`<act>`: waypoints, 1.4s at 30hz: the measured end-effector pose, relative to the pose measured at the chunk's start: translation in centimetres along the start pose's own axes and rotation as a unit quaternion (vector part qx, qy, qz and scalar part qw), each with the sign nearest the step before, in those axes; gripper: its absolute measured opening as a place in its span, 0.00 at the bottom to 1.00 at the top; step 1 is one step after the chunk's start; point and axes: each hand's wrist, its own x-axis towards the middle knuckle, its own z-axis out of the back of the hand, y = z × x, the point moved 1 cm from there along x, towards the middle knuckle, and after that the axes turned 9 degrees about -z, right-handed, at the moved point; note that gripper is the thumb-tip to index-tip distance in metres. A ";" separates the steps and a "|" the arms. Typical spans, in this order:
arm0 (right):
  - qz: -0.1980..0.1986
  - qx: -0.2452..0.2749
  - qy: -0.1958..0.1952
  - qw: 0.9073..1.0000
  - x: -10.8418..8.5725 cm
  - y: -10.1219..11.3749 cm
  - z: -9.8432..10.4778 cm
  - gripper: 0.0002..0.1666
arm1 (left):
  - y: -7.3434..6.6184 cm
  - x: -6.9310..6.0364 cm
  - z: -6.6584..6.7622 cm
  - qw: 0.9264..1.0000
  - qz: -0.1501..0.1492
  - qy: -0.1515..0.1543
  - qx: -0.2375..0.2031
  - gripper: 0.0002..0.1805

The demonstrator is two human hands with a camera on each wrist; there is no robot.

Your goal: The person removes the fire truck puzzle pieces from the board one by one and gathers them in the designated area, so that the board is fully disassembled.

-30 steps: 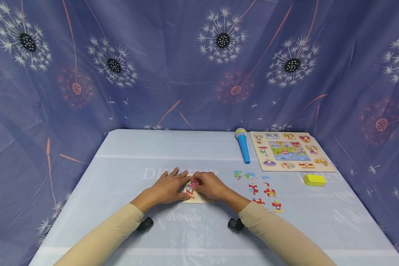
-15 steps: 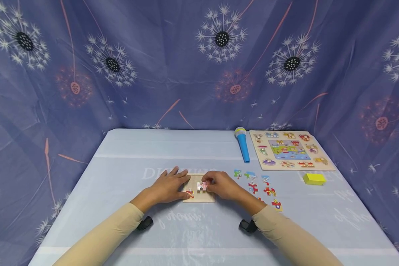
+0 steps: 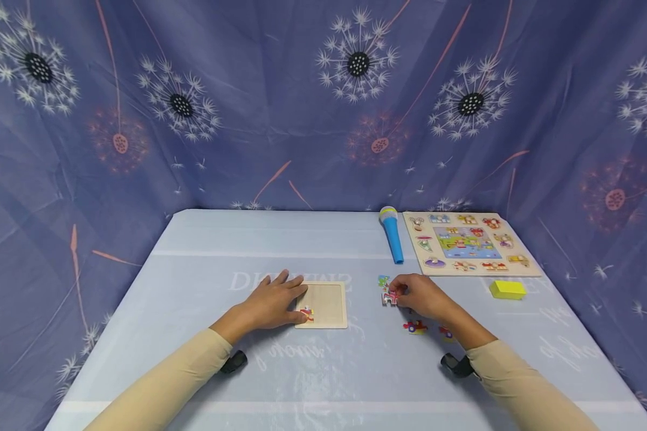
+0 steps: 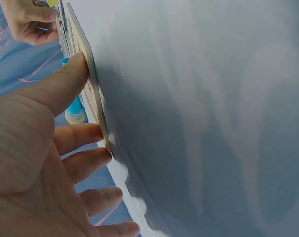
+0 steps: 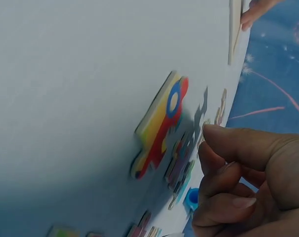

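My left hand (image 3: 269, 305) lies spread at the left edge of a small square wooden puzzle tray (image 3: 329, 302). Its thumb touches a red and yellow puzzle piece (image 3: 309, 310) in the tray's near left corner; in the left wrist view the thumb (image 4: 70, 79) presses on the tray from above. Off to the tray's right, my right hand (image 3: 423, 297) pinches a pink and white puzzle piece (image 3: 389, 298) over the loose pieces. A green piece (image 3: 383, 280) sits just beyond it. Two red pieces show nearer me, one (image 3: 414, 327) with a blue ring; my right hand hides others.
A blue toy microphone (image 3: 392, 239) lies at the back. Beside it is a wooden peg puzzle board (image 3: 426, 260), with a yellow block (image 3: 507, 290) in front of its right end. A dandelion-print curtain (image 3: 280, 120) hangs behind the table.
My right hand has lifted the pink and white puzzle piece out of the tray and carried it right, to the loose pieces. The left hand has stayed in place.
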 end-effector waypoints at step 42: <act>0.126 0.013 0.051 0.991 1.6 12.4 -9.2 0.27 | 0.6 -0.5 0.1 1.000 -0.017 0.008 -0.016 0.48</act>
